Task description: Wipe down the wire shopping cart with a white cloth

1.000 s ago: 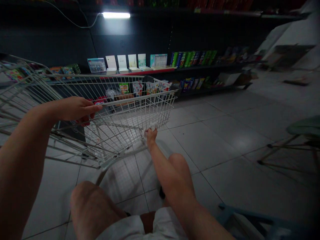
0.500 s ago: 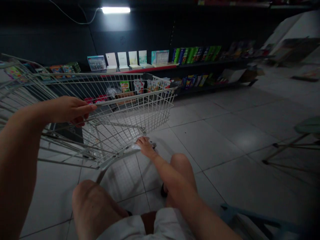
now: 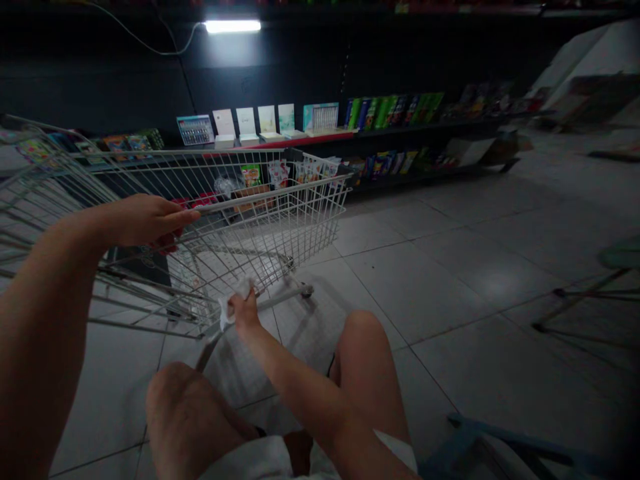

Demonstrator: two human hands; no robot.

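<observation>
A white wire shopping cart (image 3: pixel 280 220) stands tilted in front of me on the tiled floor. My left hand (image 3: pixel 145 220) is closed round the cart's upper rim rail. My right hand (image 3: pixel 243 308) is closed on a small white cloth (image 3: pixel 231 303) and presses it against the lower frame bar at the basket's near bottom corner. My bare knees show below, and I am seated low.
Dark shelves (image 3: pixel 350 137) with cards, booklets and coloured packets run along the back wall under a strip light (image 3: pixel 233 27). A green stool (image 3: pixel 610 267) stands at the right. A blue chair frame (image 3: pixel 500 447) sits at the lower right. Pale floor tiles stretch to the right.
My right hand with the cloth has slid along the cart's bottom edge, from the far corner leftward and toward me to the near corner. My left hand has kept its grip.
</observation>
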